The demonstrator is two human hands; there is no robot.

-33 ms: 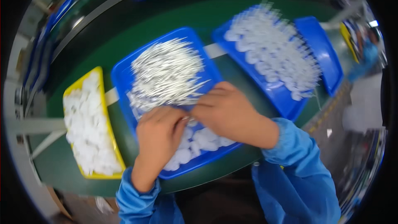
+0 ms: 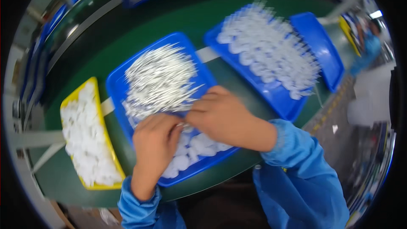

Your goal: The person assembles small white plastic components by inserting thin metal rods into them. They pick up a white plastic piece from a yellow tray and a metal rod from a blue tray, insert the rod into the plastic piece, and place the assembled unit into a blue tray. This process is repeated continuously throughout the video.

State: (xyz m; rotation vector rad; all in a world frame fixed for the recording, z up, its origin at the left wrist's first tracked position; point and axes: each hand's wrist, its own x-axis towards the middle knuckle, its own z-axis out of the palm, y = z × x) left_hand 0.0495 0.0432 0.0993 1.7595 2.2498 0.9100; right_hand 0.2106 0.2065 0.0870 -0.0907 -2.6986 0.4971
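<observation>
Both my hands meet at the fingertips over a blue tray [image 2: 115,85] in the middle of the table. My left hand [image 2: 153,141] is closed in a pinch, thumb against bent fingers. Right beside it, my right hand [image 2: 224,118] is also closed, its fingers angled down toward the left fingertips. Whatever small piece lies between them is blurred and mostly hidden by the fingers. Behind the hands, thin silvery-white sticks [image 2: 161,78] are heaped in the tray. White round pieces [image 2: 201,145] lie in its near part, below my wrists.
A yellow tray [image 2: 111,146] of small white pieces [image 2: 89,138] stands at left. To the right, another blue tray [image 2: 282,106] holds rows of white discs with thin stems [image 2: 269,53]. Beyond it sits a further blue tray [image 2: 320,48]. A person in blue [image 2: 369,46] is at far right.
The whole view has shifted a little, so trays and hands appear slightly farther left. My hands stay together in the same pinch over the middle tray.
</observation>
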